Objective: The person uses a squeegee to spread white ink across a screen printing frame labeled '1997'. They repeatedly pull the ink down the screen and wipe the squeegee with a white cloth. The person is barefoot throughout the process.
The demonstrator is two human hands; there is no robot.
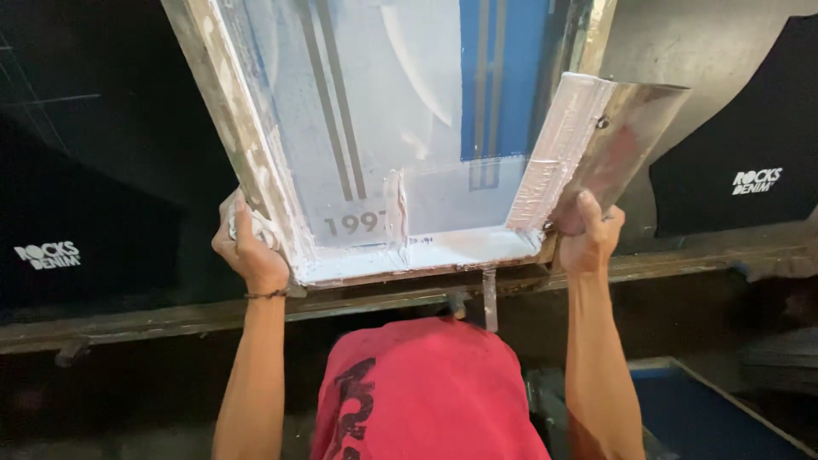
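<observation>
A wooden-framed printing screen point(256, 153) smeared with white ink is tilted up in front of me, its mesh pale blue with grey stripes. My left hand point(249, 247) grips the frame's lower left corner. My right hand point(590, 234) holds the lower right corner together with a wide squeegee point(596, 145) that leans against the frame's right side. White ink point(426, 251) pools along the bottom edge inside the frame.
Black fabric pieces with small white prints lie on the long table at left point(77, 221) and right point(741, 170). A metal rail point(170, 319) runs along the table's front edge. My red shirt point(426, 383) fills the bottom centre; a blue-framed object point(707, 417) sits lower right.
</observation>
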